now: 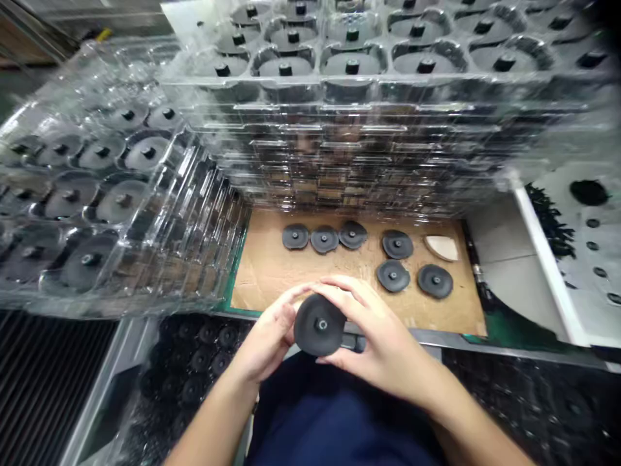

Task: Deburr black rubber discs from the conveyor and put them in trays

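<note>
A dark grey round disc (310, 323) with a small raised hub in its middle is held up over the front edge of the bench, its hub side facing me. My left hand (270, 338) grips its left edge, fingers curled behind. From the right, my right hand (383, 336) closes round the same disc, with fingers over the top and thumb below. A dark bar-shaped piece (354, 342) shows inside my right palm; what it is I cannot make out. Several similar discs (392, 276) lie beyond my hands on a brown cardboard sheet (262, 265).
Tall stacks of clear plastic trays (339, 90) with discs in their pockets stand at the back and on the left (145, 213). A cream-coloured wedge (442, 247) lies on the cardboard. At right is a white-edged panel (548, 265). More dark parts (198, 356) sit below the bench.
</note>
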Demonstrator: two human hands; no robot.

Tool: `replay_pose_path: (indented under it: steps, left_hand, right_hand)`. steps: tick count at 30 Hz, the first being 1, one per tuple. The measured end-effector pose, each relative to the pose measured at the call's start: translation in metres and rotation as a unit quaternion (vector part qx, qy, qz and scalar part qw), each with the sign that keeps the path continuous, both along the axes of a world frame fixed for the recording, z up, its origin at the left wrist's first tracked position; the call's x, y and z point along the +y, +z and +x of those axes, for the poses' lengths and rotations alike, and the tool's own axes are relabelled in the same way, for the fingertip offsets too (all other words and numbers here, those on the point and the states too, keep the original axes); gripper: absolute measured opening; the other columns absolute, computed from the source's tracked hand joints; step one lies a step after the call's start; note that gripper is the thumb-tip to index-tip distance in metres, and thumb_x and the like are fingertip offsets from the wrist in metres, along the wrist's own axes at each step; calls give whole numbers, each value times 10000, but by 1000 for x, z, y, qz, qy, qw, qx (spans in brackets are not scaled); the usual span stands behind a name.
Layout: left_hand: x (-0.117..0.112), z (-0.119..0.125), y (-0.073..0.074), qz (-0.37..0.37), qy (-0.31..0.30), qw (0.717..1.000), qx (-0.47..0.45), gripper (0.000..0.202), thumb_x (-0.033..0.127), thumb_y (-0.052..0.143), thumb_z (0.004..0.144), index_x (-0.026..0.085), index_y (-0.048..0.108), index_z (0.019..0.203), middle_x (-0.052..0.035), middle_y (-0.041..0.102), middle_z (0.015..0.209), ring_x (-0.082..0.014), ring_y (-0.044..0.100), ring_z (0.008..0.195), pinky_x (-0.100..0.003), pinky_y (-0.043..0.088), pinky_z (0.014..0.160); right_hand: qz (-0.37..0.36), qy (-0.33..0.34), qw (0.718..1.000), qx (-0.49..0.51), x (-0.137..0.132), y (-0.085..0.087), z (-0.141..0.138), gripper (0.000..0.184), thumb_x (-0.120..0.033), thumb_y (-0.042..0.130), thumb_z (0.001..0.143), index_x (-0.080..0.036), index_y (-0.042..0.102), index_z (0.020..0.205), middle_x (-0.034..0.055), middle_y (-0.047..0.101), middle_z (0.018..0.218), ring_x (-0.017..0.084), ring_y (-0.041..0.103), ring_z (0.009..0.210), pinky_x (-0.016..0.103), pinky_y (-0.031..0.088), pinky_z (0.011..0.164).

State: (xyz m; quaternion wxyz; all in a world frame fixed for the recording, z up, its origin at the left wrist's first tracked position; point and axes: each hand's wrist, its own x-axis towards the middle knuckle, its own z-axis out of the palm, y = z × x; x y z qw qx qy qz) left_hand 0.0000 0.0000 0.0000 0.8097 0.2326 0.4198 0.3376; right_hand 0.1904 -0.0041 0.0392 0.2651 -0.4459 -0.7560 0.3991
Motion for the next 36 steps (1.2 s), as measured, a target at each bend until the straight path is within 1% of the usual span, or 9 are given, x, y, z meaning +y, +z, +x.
replay_pose_path:
  steps: [4,7,10,14,20,23,27,31,36]
  left_hand:
    - [2,3,8,3,-97,991,-95,684,617,671,625,197,639,1165,-120,700,1064,-230,671,907,-299,518,787]
    - [3,5,11,-13,-104,983,-152,657,539,734,616,220,632,1181,-101,721,1009,-218,689,889,-290,524,792]
    - [2,5,9,-43,-50,982,-175,611,440,780,629,246,620,1186,-67,692,1118,-251,682,972,-331,537,837]
    - [0,1,4,-67,64,980,-179,463,340,759,695,241,643,1131,-34,656,1210,-267,644,1072,-335,530,896]
    - [-2,2,8,-112,157,972,-134,618,354,763,685,240,551,1255,-51,723,1065,-240,665,1040,-287,517,913]
    - [-4,4,13,-102,167,973,-125,664,367,766,676,250,526,1284,-52,728,1049,-239,669,1032,-303,514,921]
    - [-7,11,17,-61,171,977,-111,569,351,795,640,260,622,1175,-42,715,1087,-224,670,1013,-320,536,895]
    - [-9,22,22,-15,190,979,-68,590,287,881,496,238,694,1053,-23,727,1031,-141,682,884,-175,544,768]
    - [-9,29,25,-9,193,980,-49,576,256,896,463,247,719,1011,-28,739,1008,-131,683,863,-142,535,739]
  right_hand:
    - [-29,80,996,-21,3,-1,5,665,-276,738,760,-216,436,1349,107,414,1406,206,356,1316,350,351,1076]
    - [-30,87,996,-19,1,-7,10,785,-269,743,757,-253,335,1427,90,384,1446,203,351,1331,349,359,1081]
    - [1,-9,999,-51,-4,-26,16,777,-335,745,748,-278,357,1419,67,459,1396,223,419,1278,369,400,1054]
    - [37,-173,974,-144,-14,-73,17,403,-318,605,853,-214,587,1242,126,597,1180,292,557,1013,496,487,895]
    - [64,-247,957,-135,-17,-120,6,358,-287,451,914,-102,640,1155,212,575,1093,298,597,913,492,519,797]
    - [70,-250,961,-92,-6,-104,7,301,-300,454,920,-153,667,1075,132,627,960,227,634,816,382,551,741]
    - [72,-248,966,-18,5,-44,3,207,-252,486,929,-189,618,1076,60,680,982,158,656,863,247,553,715]
    - [135,-195,970,50,2,9,-8,192,-142,526,899,-149,627,1062,61,704,982,143,661,890,223,529,778]
    - [119,-124,985,31,7,20,-12,173,-83,549,875,-119,683,977,54,723,880,121,666,788,191,516,742]
